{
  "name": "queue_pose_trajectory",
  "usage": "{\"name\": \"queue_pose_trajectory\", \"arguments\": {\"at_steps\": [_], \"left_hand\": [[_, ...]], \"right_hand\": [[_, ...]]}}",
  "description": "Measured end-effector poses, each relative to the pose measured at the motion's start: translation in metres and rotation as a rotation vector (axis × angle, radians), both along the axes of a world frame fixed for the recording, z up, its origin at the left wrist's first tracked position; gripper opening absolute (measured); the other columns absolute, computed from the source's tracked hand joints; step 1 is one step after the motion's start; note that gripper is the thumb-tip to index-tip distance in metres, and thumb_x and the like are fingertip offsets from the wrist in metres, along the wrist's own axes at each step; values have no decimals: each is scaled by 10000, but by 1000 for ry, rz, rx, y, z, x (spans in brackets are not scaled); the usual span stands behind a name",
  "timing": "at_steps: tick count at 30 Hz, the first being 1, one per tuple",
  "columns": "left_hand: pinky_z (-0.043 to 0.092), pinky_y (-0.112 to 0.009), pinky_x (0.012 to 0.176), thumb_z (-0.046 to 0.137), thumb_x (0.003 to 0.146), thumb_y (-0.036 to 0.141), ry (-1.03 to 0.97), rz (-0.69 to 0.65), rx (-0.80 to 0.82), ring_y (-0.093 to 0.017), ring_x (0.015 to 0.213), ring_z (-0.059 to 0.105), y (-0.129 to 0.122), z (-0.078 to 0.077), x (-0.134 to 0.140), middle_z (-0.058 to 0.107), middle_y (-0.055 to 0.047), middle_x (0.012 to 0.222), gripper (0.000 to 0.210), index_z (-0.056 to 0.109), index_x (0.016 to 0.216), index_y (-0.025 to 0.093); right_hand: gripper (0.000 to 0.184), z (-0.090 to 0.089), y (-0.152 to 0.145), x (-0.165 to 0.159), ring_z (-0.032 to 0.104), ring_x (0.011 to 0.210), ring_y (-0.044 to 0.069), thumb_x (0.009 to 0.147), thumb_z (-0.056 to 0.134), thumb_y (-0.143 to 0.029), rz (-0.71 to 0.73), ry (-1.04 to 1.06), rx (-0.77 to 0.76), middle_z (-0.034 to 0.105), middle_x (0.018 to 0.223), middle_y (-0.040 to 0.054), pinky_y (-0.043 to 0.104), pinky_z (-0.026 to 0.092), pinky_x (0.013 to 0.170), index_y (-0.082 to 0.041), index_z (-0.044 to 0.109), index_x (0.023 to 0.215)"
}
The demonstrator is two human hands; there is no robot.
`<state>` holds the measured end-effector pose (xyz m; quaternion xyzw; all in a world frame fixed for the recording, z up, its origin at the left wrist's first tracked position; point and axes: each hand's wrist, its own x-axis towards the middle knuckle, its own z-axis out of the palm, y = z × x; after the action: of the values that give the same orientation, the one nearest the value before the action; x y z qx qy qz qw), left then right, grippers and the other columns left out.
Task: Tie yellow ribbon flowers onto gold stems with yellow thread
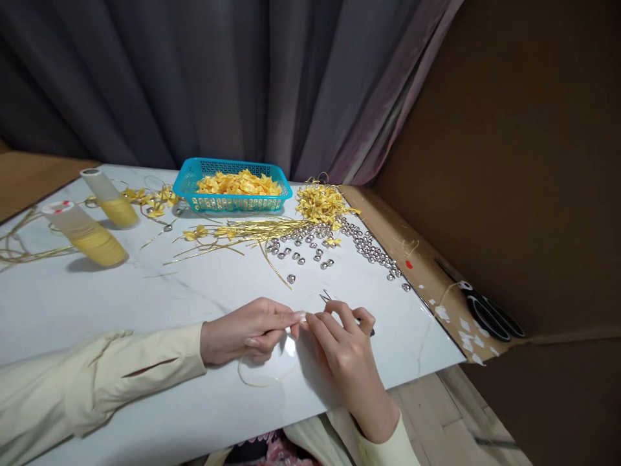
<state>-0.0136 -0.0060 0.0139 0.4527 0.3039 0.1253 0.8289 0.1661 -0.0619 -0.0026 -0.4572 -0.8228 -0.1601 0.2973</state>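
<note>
Near the front of the white table, my left hand (262, 330) is closed in a pinch, thumb and index fingertips meeting my right fingers. A thin golden cord (257, 386) curves in a loop below it and appears to run up into the fingers. My right hand (344, 336) is bent with its fingertips pressed together against the left ones; what lies between them is too small to make out. Behind the right fingers show the thin metal tips of a small tool (326, 296) with a dark handle end. Whether the right hand holds this tool or it lies on the table is unclear.
Silver beads (320, 252) lie scattered ahead, beside golden cords (262, 228) and a heap of yellow ribbon pieces (323, 206). A blue basket (233, 204) holds more yellow pieces. Two thread cones (99, 244) stand left. Black scissors (488, 314) rest right on brown cardboard.
</note>
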Motion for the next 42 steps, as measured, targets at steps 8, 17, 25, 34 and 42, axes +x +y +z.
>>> {"name": "queue_pose_trajectory", "arguments": {"at_steps": [8, 17, 25, 34, 42], "left_hand": [[142, -213, 392, 664, 770, 554, -22, 83, -6, -36, 324, 121, -3, -5, 2, 246, 132, 313, 418, 595, 764, 142], [163, -217, 440, 639, 821, 399, -32, 237, 67, -52, 381, 178, -11, -5, 6, 285, 112, 355, 308, 694, 865, 99], [292, -208, 475, 489, 906, 422, 95, 147, 423, -71, 407, 325, -19, -5, 6, 401, 71, 409, 377, 685, 845, 106], [362, -212, 548, 360, 972, 271, 192, 7, 936, -107, 457, 421, -24, -1, 1, 407, 65, 500, 303, 626, 1077, 170], [334, -223, 581, 383, 954, 221, 257, -35, 1071, -126, 567, 472, -21, -6, 3, 528, 14, 648, 223, 591, 884, 183]], "right_hand": [[267, -4, -10, -7, 511, 770, 181, 907, 357, -41, 41, 53, -94, 557, 643, 8, 335, 239, 708, -157, 532, 742], [277, -5, -12, -15, 387, 610, 139, 917, 406, -62, -27, 222, -110, 442, 572, -30, 319, 241, 671, -170, 438, 665], [277, -4, -13, -11, 412, 585, 130, 899, 384, -29, 6, 336, -196, 435, 571, -40, 307, 247, 639, -185, 400, 671], [320, -1, -14, -7, 394, 536, 129, 942, 344, -96, -1, 309, -270, 430, 543, -38, 313, 260, 641, -189, 385, 639], [349, 1, -11, -9, 372, 505, 117, 952, 347, -106, -1, 230, -300, 406, 509, -53, 306, 254, 637, -182, 383, 613]]}}
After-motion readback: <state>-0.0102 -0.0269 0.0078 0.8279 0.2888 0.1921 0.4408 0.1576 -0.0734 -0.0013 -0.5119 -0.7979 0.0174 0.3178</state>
